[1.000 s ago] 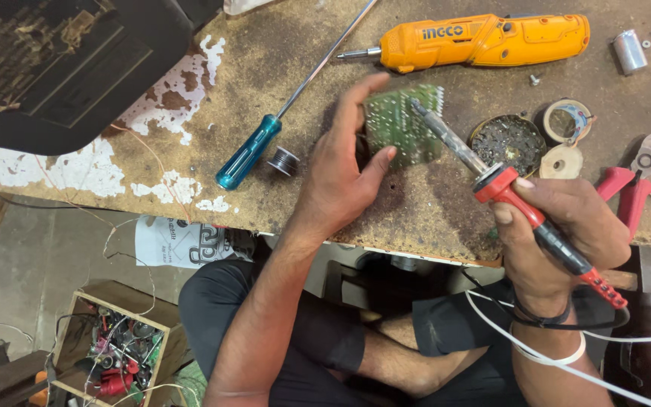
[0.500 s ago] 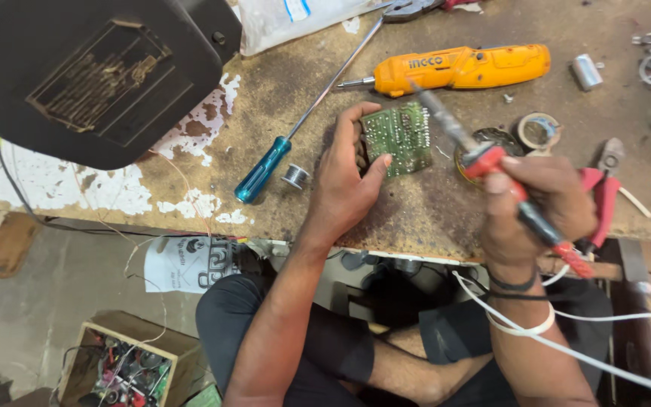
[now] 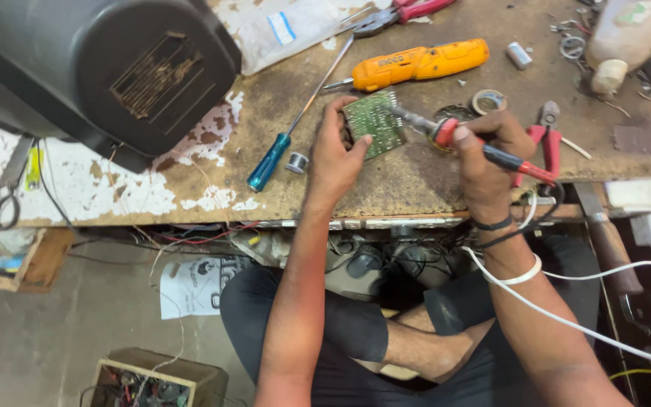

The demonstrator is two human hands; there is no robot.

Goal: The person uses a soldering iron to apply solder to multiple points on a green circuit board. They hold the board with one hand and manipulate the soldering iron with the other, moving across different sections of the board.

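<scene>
Nearby, a blue-handled screwdriver and orange power screwdriver flank the circuit board.

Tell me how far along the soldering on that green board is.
Done: cannot tell; the joints are too small to see. In hand: the left hand steadies the green circuit board on the bench, while the right hand holds the red soldering iron, tip at the board. Left: the solder spool lies beside the board, untouched.

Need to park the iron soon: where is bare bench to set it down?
Bare patches: the bench front edge below the circuit board, and the worn stretch between the blue-handled screwdriver and the black casing. Crowded: the far right corner around the red pliers, tape roll and orange power screwdriver.
</scene>
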